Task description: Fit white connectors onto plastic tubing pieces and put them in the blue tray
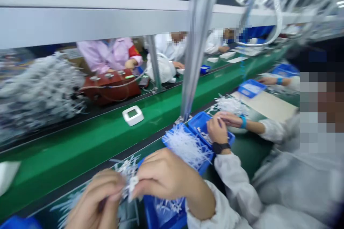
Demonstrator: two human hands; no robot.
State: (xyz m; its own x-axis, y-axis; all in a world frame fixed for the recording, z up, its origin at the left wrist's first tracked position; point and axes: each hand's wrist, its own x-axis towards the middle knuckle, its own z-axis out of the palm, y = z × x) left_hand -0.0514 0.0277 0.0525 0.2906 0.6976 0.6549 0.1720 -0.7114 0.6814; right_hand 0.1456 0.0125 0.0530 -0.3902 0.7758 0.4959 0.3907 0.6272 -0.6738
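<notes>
My right hand [165, 173] reaches in from the right in a white sleeve, thumb and fingers pinching a small white plastic part [133, 185]. Close beside it, my left hand [95, 200] is closed in a pinch; motion blur hides what is between its fingertips. Behind the hands lies a heap of thin white plastic pieces [127, 166]. Below my right wrist stands a blue bin [152, 214] with more thin white pieces in it, partly covered by my forearm.
Another blue bin, heaped with white plastic strips [185, 146], stands further right. A co-worker's hands [217, 128] work over the bin beyond. A green conveyor belt [107, 128] carries a white square frame [133, 115]. A metal post [197, 50] rises at the table's far edge.
</notes>
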